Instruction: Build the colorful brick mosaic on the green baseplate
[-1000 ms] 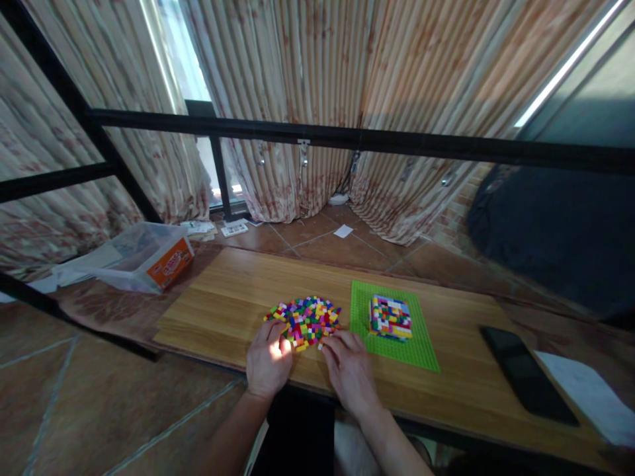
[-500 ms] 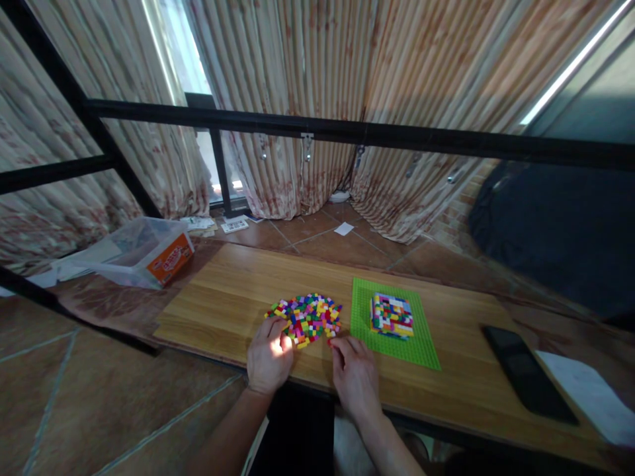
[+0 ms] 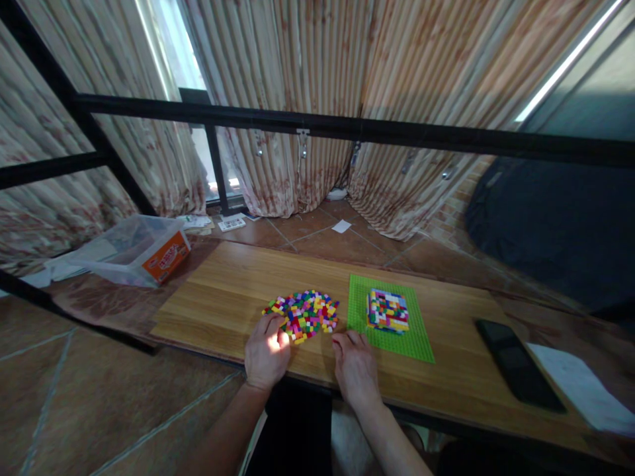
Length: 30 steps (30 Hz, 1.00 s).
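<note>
My left hand (image 3: 268, 350) lies at the near left edge of a pile of small, multicoloured toy bricks (image 3: 312, 314). Its fingers are curled, and whatever they may hold is hidden. Just right of the pile, my right hand (image 3: 356, 363) has its thumb and fingers pinched together on a toy brick, mostly covered by the fingertips. Beyond that hand lies a green studded baseplate (image 3: 419, 340). A block built of many coloured bricks (image 3: 387, 311) stands on it.
The wooden table (image 3: 238, 277) carries a dark phone-like slab (image 3: 518, 363) on the right, beside a white paper (image 3: 580, 383). A clear plastic bin (image 3: 129, 254) with an orange label stands at left. A black metal rail (image 3: 327, 124) crosses beyond the table.
The view has shifted slightly. My right hand has drawn a little away from the pile, and the red brick at its fingertips is now less visible. My left hand stays by the pile.
</note>
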Tool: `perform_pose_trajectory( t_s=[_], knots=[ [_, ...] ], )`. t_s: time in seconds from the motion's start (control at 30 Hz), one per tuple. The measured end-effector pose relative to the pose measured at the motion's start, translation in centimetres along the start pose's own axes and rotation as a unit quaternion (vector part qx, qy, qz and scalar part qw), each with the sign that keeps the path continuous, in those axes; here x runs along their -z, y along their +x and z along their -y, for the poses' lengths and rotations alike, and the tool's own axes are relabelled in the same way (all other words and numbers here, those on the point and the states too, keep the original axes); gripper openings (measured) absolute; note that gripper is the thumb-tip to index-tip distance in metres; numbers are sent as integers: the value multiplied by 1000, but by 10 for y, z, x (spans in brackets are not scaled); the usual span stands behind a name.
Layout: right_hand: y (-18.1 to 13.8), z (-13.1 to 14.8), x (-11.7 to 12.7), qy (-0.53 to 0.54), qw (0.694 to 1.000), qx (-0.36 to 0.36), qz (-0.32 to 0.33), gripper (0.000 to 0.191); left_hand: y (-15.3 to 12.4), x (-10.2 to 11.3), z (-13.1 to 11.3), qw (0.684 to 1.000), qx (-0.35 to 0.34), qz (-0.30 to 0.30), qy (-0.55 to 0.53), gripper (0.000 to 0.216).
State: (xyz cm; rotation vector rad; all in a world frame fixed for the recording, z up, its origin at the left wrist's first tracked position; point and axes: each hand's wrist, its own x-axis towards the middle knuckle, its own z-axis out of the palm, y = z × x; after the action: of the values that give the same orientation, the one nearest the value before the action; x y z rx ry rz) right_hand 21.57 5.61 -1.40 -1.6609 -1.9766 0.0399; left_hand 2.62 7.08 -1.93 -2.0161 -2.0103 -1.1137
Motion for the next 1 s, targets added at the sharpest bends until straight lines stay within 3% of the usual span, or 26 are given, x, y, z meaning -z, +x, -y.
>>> perform_pose_trajectory(
  t_s=[0.37,1.0],
  knots=[
    [-1,-5,-7,54,998,4,13,32,-1,-1,2,1000,3,0,-3,30],
    [10,1,-1,226,966,-121,-36,25,0,-2,3,1000,-11,-8,13,30]
  ],
)
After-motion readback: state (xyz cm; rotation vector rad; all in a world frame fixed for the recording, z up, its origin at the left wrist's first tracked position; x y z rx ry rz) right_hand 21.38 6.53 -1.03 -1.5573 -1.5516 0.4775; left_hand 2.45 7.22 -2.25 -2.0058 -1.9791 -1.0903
